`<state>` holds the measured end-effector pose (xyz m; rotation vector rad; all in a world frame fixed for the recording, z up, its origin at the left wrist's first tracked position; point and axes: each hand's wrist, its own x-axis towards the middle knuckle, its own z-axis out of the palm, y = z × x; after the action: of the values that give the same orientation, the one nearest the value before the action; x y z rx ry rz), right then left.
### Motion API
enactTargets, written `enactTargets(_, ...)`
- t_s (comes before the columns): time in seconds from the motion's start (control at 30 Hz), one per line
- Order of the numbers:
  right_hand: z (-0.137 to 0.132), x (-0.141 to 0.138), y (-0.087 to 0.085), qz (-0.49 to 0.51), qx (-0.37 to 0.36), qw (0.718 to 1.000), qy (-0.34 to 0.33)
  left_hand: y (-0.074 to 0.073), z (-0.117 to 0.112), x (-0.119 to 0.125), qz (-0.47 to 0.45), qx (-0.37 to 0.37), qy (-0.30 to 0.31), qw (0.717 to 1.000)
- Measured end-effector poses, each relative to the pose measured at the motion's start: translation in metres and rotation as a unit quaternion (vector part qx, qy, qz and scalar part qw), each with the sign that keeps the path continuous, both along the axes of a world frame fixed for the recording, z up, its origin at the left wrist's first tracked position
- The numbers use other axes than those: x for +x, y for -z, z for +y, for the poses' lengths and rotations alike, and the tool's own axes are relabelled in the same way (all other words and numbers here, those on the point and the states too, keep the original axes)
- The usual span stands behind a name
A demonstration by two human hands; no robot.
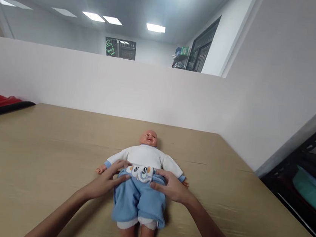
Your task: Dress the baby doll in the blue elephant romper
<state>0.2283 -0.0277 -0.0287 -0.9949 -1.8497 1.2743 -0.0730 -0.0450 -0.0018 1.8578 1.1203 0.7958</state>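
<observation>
A baby doll (149,137) lies on its back, head away from me. It wears a white long-sleeved top (145,156) with blue cuffs and blue trousers (128,198) with white at the leg ends. A white bunched part with printed eyes (141,172) shows at the waist. My left hand (113,177) is closed on the left side of the trouser waist, thumb below and fingers above. On the other side, my right hand (169,185) holds the waist the same way. Some of the fingertips are hidden in the cloth.
The doll rests on a brown tabletop (57,152) that meets a low white wall (93,84). A red object with a black edge (0,104) sits at the far left. On the right stands a black rack (292,164) holding a teal basin (313,191).
</observation>
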Motion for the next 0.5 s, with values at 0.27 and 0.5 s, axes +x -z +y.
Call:
enactTargets(0.27, 0.049, -0.021, 0.028, 0.032, 0.033, 0.981, 0.191, 0.028, 0.055, 0.027, -0.036, -0.027, -0.063, 0.997)
enactTargets(0.5, 0.057, -0.003, 0.041, 0.032, 0.022, 0.981, 0.189, 0.037, 0.087, 0.004, -0.066, -0.105, 0.07, 0.99)
